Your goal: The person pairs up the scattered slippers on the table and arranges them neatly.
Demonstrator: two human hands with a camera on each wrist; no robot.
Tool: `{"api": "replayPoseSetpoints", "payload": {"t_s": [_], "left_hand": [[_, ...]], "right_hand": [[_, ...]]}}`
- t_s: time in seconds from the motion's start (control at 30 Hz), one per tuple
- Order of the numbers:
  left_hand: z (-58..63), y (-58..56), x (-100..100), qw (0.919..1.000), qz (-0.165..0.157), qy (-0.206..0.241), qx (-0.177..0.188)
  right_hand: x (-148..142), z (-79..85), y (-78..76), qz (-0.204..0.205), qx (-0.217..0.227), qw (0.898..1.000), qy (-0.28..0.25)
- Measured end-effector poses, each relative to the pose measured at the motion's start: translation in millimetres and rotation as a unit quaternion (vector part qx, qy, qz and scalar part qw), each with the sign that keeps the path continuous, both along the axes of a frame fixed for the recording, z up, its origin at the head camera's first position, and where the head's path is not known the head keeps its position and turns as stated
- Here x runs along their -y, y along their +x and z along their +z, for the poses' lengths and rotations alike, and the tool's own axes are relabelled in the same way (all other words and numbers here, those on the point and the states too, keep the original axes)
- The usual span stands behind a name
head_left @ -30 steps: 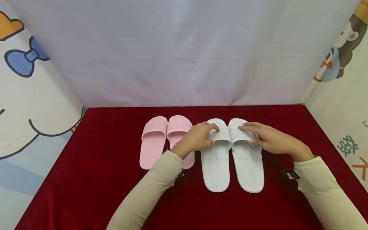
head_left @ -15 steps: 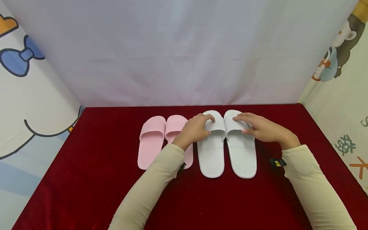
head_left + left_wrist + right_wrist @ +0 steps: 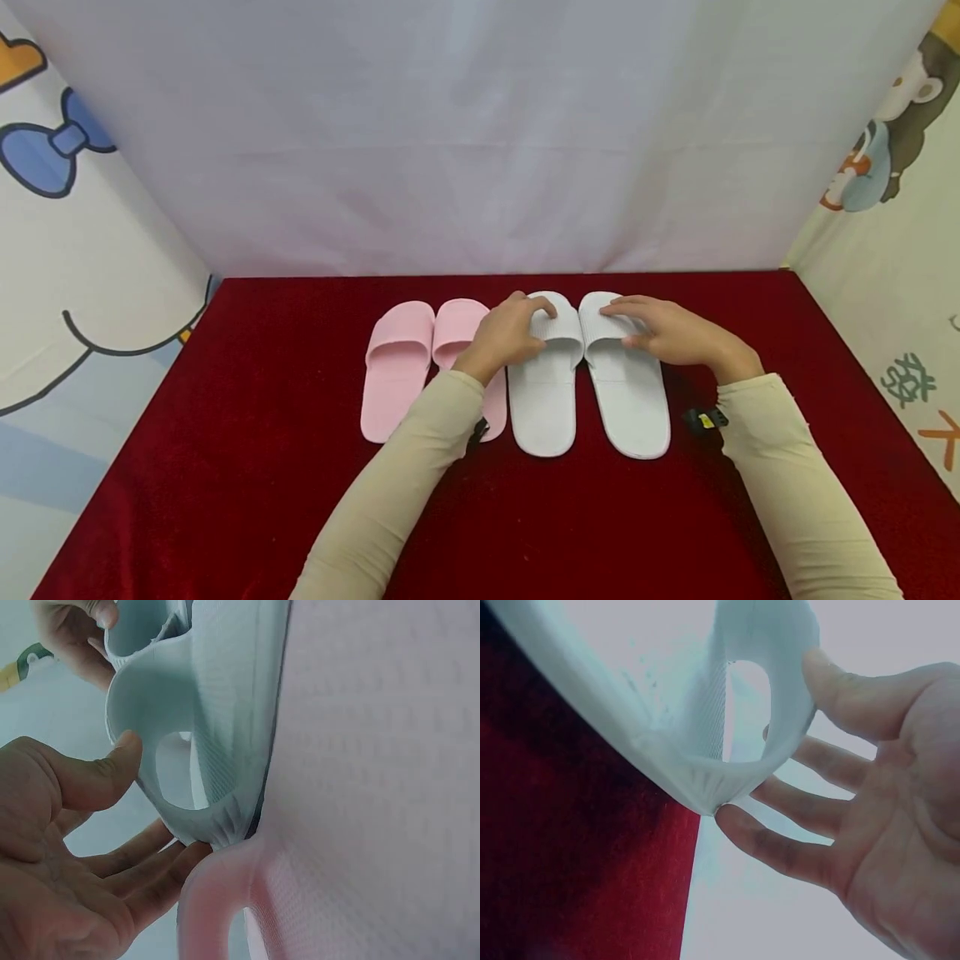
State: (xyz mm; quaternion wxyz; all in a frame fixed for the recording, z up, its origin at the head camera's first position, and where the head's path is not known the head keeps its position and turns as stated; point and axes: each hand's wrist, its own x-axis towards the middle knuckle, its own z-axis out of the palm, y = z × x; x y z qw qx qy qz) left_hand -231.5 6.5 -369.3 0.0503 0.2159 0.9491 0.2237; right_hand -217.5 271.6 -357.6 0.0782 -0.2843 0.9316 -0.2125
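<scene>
Two white slide slippers lie side by side, toes away from me, in the head view. My left hand [image 3: 502, 333] holds the left white slipper [image 3: 543, 412] by its ribbed strap. In the left wrist view, the thumb [image 3: 112, 769] meets the strap's edge and the other fingers lie along its outer side. My right hand [image 3: 671, 332] holds the strap of the right white slipper [image 3: 632, 408]. The right wrist view shows that thumb [image 3: 832, 682] on the strap's edge, with the fingers spread round its side. Part of each strap is hidden under the hands.
Left of the white pair lie a left pink slipper [image 3: 393, 387] and a right pink slipper [image 3: 456, 321], the latter partly covered by my left hand and sleeve. A red cloth [image 3: 247, 433] covers the table. A white curtain [image 3: 480, 192] hangs behind, with printed panels at both sides.
Both hands have moved the white slippers away from me and a little left, nearer the pink pair. Their heels now stand slightly farther apart. The pink slippers have stayed in place.
</scene>
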Motion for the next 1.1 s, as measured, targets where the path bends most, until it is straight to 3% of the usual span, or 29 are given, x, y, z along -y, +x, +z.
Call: {"api": "replayPoseSetpoints", "payload": {"t_s": [0.37,0.53,0.8,1.1], "left_hand": [[-4.0,0.9,-2.1,0.9994,0.003,0.033,0.013],[-5.8,1.0,-0.7,0.9995,0.010,0.028,0.011],[-10.2,4.9,3.5,0.9994,-0.002,0.025,0.026],[-2.5,21.1,15.6,0.9975,-0.025,0.066,0.004]], "right_hand": [[-9.7,-6.1,7.0,-0.015,0.011,0.999,-0.040],[-8.0,-8.3,7.1,-0.008,0.011,0.999,-0.049],[-10.5,-8.8,16.0,0.009,0.037,0.999,-0.031],[-14.0,-1.8,29.2,-0.008,0.023,0.999,-0.037]]}}
